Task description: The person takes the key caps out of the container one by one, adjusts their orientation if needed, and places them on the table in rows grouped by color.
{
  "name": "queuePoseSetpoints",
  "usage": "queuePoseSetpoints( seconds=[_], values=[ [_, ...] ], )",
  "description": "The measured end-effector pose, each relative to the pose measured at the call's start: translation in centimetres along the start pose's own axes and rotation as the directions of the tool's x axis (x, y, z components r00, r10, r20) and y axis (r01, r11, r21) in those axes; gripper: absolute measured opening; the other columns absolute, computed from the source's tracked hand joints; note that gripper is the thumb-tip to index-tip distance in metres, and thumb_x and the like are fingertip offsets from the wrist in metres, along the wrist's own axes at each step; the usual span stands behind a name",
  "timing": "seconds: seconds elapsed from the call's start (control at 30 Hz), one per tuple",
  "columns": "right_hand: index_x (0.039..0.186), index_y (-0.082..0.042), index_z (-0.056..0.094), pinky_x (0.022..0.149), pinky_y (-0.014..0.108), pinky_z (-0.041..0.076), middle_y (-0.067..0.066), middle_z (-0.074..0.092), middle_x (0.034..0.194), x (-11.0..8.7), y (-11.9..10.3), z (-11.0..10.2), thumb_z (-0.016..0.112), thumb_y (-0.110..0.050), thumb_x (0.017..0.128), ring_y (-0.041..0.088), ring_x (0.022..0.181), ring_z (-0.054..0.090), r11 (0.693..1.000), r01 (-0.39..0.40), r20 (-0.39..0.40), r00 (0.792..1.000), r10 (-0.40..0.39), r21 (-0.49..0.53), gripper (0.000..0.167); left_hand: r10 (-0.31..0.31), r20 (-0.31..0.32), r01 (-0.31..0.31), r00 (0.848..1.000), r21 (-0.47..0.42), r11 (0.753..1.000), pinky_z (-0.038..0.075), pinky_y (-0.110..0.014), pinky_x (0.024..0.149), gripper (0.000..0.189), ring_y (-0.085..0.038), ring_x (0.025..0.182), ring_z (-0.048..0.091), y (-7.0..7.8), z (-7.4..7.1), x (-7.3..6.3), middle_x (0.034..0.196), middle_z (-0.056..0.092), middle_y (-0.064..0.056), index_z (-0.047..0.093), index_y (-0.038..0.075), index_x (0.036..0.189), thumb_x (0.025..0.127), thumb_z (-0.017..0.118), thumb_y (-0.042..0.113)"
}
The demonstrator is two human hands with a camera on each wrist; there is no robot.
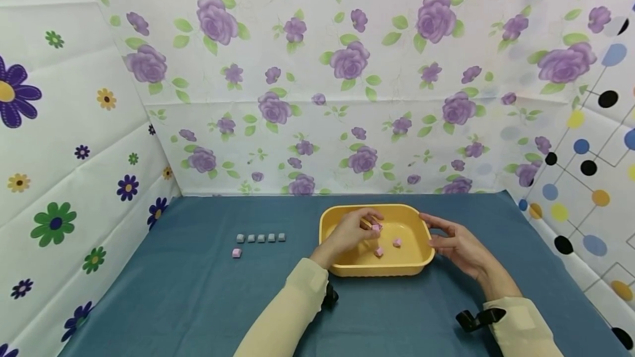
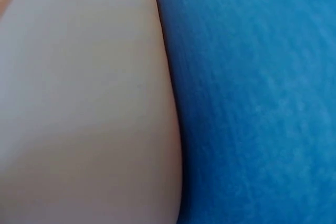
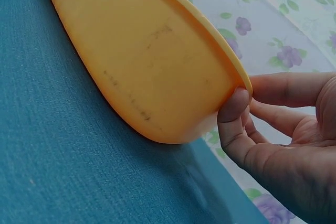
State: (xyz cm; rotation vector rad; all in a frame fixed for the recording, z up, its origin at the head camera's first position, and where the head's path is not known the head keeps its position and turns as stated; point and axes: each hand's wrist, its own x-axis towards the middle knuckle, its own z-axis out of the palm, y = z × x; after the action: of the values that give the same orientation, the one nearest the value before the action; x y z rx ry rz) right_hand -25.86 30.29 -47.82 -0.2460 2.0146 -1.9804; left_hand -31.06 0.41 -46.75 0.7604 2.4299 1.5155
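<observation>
In the head view, a yellow plastic bin (image 1: 347,270) stands on the table. My left hand (image 1: 349,233) reaches over its left rim and pinches a small pink cube (image 1: 376,227) between thumb and fingers, low inside the bin. Two more pink cubes, one nearer the front (image 1: 379,252) and one to its right (image 1: 397,242), lie on the bin floor. My right hand (image 1: 458,244) holds the bin's right rim; the right wrist view shows thumb and fingers pinching the edge of the bin (image 3: 152,61). Only bare skin and blue cloth show in the left wrist view.
Left of the bin, several pale grey cubes (image 1: 261,238) form a row on the blue tablecloth (image 1: 198,291). Another pink cube (image 1: 236,253) sits in front of the row's left end. A flowered cloth wall (image 1: 317,70) closes off the back, with patterned walls at both sides.
</observation>
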Motion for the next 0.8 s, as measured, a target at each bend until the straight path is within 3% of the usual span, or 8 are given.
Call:
queuePoseSetpoints(
  seconds=[0.27, 0.53, 0.8],
  values=[
    [0.165, -0.003, 0.025, 0.084, 0.031, 0.058, 0.018, 0.037, 0.138, -0.07, -0.12, 0.11, 0.064, -0.002, 0.102, 0.019, 0.097, 0.064, 1.000, -0.006, -0.003, 1.000, 0.006, 0.009, 0.074, -0.014, -0.005, 0.014, 1.000, -0.008, 1.000, 0.056, -0.028, 0.089, 0.031, -0.015, 0.096, 0.066, 0.15, -0.13, -0.06, 0.110, 0.073, 0.000, 0.071, 0.005, 0.126, 0.096, 0.077, 0.008],
    [0.165, -0.003, 0.026, 0.082, 0.031, 0.057, 0.017, 0.037, 0.139, -0.07, -0.07, 0.07, 0.065, -0.003, 0.101, 0.019, 0.095, 0.062, 1.000, -0.013, -0.005, 1.000, 0.013, 0.013, 0.075, -0.052, -0.042, 0.052, 0.998, -0.001, 0.999, 0.057, -0.025, 0.081, 0.026, -0.010, 0.092, 0.067, 0.34, -0.22, -0.51, 0.106, 0.076, 0.006, 0.079, 0.009, 0.119, 0.095, 0.079, 0.016],
    [0.165, -0.003, 0.025, 0.083, 0.031, 0.058, 0.017, 0.037, 0.138, 0.03, -0.13, 0.05, 0.065, -0.002, 0.101, 0.019, 0.097, 0.063, 1.000, -0.002, 0.002, 1.000, 0.002, 0.018, 0.075, -0.037, -0.067, 0.038, 0.997, 0.022, 0.999, 0.057, -0.023, 0.082, 0.025, -0.007, 0.090, 0.067, 0.37, -0.32, -0.41, 0.108, 0.077, 0.005, 0.080, 0.009, 0.118, 0.095, 0.079, 0.020]
  ],
)
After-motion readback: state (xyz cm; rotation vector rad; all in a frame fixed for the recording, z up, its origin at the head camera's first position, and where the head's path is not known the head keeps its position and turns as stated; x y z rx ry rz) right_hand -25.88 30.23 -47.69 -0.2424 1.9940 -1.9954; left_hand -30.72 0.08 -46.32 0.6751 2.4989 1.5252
